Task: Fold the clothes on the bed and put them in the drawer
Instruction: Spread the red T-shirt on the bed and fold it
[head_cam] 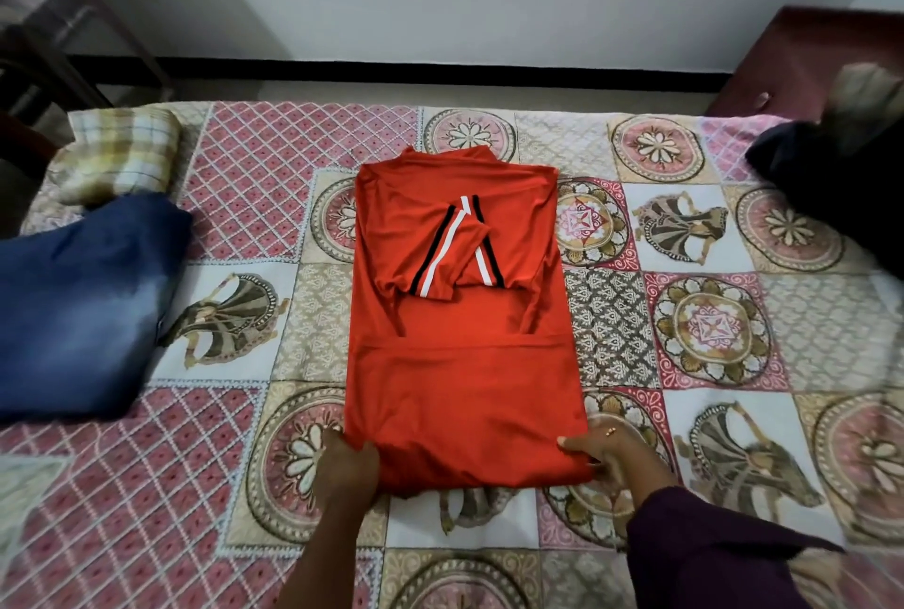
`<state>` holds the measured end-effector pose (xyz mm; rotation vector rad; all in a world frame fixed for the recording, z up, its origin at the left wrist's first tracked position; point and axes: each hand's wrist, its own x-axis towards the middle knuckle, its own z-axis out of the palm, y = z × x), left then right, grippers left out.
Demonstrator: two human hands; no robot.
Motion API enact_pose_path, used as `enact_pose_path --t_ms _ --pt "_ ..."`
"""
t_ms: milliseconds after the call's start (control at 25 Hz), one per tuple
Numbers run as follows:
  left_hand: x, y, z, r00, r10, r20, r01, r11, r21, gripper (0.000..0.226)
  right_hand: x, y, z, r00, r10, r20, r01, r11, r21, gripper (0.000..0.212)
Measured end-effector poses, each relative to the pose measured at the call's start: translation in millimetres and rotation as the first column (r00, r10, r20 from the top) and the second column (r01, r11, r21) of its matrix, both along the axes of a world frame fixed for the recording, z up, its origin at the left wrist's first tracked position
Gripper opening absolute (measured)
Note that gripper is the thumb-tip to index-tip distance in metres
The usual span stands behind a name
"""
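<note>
A red shirt [460, 364] lies flat in the middle of the bed [254, 236], its sides folded in so the two striped sleeves cross over the back. My left hand [347, 466] grips the shirt's near left corner. My right hand [604, 454] grips the near right corner, a ring showing on one finger. The bottom hem is bunched a little between both hands. No drawer is clearly in view.
Blue jeans [78, 310] lie in a heap at the left, with a checked cloth [120, 155] behind them. A dark garment pile [831, 197] sits at the right edge. A dark red wooden piece of furniture [802, 60] stands at the far right by the wall.
</note>
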<state>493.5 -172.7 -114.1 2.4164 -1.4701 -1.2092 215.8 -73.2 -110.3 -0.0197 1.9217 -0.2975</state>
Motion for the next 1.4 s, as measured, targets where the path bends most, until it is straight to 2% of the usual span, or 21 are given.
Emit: enact_pose_path --t_ms 80,120,200,280,320,360,440,520,560,680,720,760,800,840,880,920,960,1040,1280,1320,1400 --pt "2.2 -13.9 4.6 0.954 0.184 -0.235 -0.179 0.983 0.043 0.05 -11.1 -8.9 18.4 0.98 -0.134 0.144 0.137 0.991 -0.005 0.029" --pt "2.2 -24.3 8.3 0.872 0.322 -0.368 -0.289 0.946 0.144 0.046 -18.7 -15.1 26.2 0.972 -0.176 0.153 0.186 0.981 -0.049 0.027" --pt "-0.6 -51.2 17.1 0.649 0.526 -0.55 -0.384 0.85 0.36 0.03 -34.7 -34.9 39.9 0.946 -0.281 0.164 0.313 0.924 -0.221 0.023" --pt "-9.2 -81.2 32.6 0.438 0.628 -0.643 -0.43 0.775 0.464 0.009 -45.6 -58.5 58.0 0.906 -0.364 0.215 0.419 0.845 -0.333 0.013" --pt "-15.5 -97.8 42.2 0.342 0.656 -0.673 -0.454 0.742 0.493 0.006 -50.5 -72.8 64.9 0.879 -0.4 0.261 0.473 0.808 -0.353 0.005" --pt "-23.4 -116.8 49.5 0.261 0.675 -0.69 -0.478 0.711 0.516 0.018 -56.3 -90.1 69.8 0.847 -0.44 0.297 0.527 0.764 -0.373 0.005" --pt "-40.0 -152.9 58.6 0.109 0.681 -0.724 -0.506 0.665 0.55 0.037 -65.2 -125.2 75.1 0.774 -0.519 0.362 0.632 0.664 -0.4 0.019" --pt "-58.4 -189.6 56.0 0.049 0.677 -0.735 -0.513 0.648 0.563 0.043 -73.9 -161.7 71.3 0.694 -0.598 0.401 0.72 0.573 -0.393 0.026" --pt "-66.7 -204.1 55.0 0.077 0.667 -0.741 -0.508 0.666 0.546 0.035 -77.3 -176.1 68.6 0.662 -0.623 0.417 0.749 0.537 -0.387 0.027" --pt "-90.0 -231.5 38.3 0.283 0.599 -0.749 -0.467 0.768 0.438 0.013 -87.2 -207.4 46.3 0.591 -0.695 0.41 0.802 0.45 -0.393 0.026" --pt "-96.4 -235.0 31.9 0.352 0.562 -0.748 -0.446 0.804 0.394 0.007 -88.4 -213.2 37.3 0.595 -0.709 0.379 0.795 0.45 -0.407 0.022" --pt "-100.0 -235.0 24.2 0.469 0.496 -0.73 -0.43 0.851 0.302 0.004 -89.1 -216.0 25.6 0.624 -0.713 0.32 0.765 0.475 -0.434 0.014" --pt "-100.8 -230.6 16.2 0.63 0.405 -0.662 -0.414 0.897 0.155 0.006 -88.2 -213.2 14.1 0.681 -0.707 0.19 0.694 0.539 -0.478 0.015" --pt "-98.5 -223.7 7.7 0.786 0.312 -0.534 -0.385 0.923 -0.028 0.017 -87.1 -206.0 0.3 0.747 -0.664 -0.022 0.566 0.653 -0.503 0.03" --pt "-94.2 -215.5 0.9 0.91 0.229 -0.346 -0.307 0.933 -0.189 0.038 -84.1 -195.4 -9.5 0.782 -0.565 -0.264 0.402 0.781 -0.478 0.041" --pt "-89.6 -205.6 -5.3 0.974 0.169 -0.148 -0.206 0.933 -0.296 0.053 -80.1 -183.9 -17.2 0.769 -0.443 -0.46 0.249 0.871 -0.423 0.044" --pt "-86.4 -192.9 -6.8 0.992 0.124 0.004 -0.115 0.928 -0.354 0.057 -74.8 -172.8 -22.8 0.745 -0.346 -0.57 0.149 0.919 -0.364 0.042" --pt "-81.9 -166.0 -10.1 0.99 0.045 0.134 0.01 0.923 -0.385 0.051 -64.4 -154.2 -25.2 0.748 -0.268 -0.607 0.07 0.942 -0.329 0.039" --pt "-71.3 -142.5 -14.4 0.997 -0.016 0.08 0.032 0.979 -0.199 0.058 -51.1 -141.1 -15.1 0.838 -0.113 -0.534 0.004 0.979 -0.202 0.059" --pt "-67.4 -142.3 -12.3 0.999 -0.015 0.037 0.021 0.987 -0.162 0.058 -49.7 -138.7 -13.9 0.863 -0.125 -0.49 0.027 0.979 -0.202 0.06" --pt "-58.6 -143.3 -7.4 0.993 0.037 -0.112 -0.047 0.995 -0.091 0.053 -47.0 -134.4 -9.2 0.926 -0.223 -0.303 0.144 0.954 -0.262 0.054"
